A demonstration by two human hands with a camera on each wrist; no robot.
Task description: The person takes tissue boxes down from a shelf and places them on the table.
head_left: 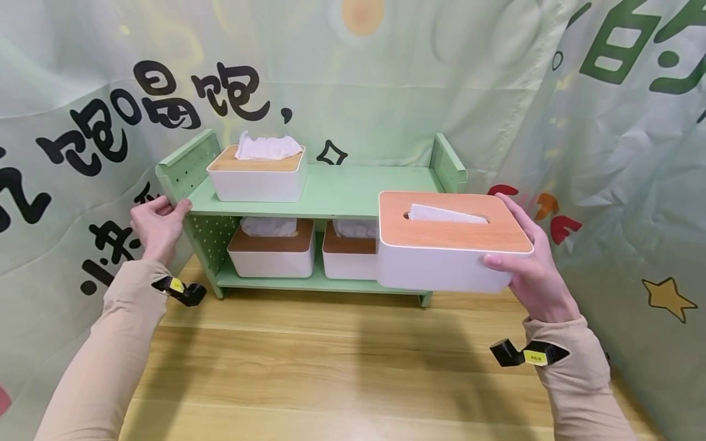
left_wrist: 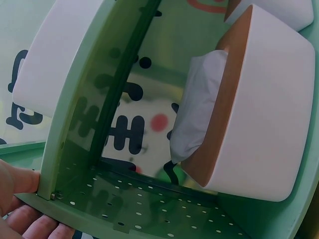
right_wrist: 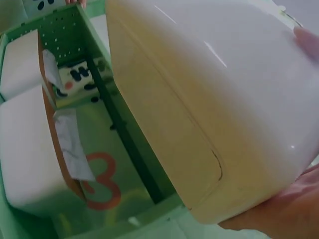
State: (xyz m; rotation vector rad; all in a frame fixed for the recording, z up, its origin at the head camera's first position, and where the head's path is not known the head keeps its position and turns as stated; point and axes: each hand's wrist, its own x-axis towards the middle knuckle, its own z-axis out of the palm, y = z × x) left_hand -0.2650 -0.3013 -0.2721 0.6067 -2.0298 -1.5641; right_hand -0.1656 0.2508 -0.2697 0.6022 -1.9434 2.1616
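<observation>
My right hand (head_left: 543, 275) grips a white tissue box (head_left: 441, 267) by its right end, thumb on the front wall. This box has a wood-look lid with a slot and a flat white tissue in it, and it is held up in front of the green shelf rack (head_left: 364, 184). Its pale underside shows in the right wrist view. My left hand (head_left: 160, 226) holds the rack's left side at the upper shelf's front corner; in the left wrist view the thumb (left_wrist: 22, 179) lies against the edge and the fingers are outside the perforated panel (left_wrist: 134, 204).
A similar tissue box (head_left: 256, 185) stands at the left of the upper shelf. Two more, a left one (head_left: 270, 263) and a partly hidden one (head_left: 349, 264), stand on the lower shelf. The rack is on a wooden table (head_left: 309, 361), with printed cloth (head_left: 375, 104) behind and beside it.
</observation>
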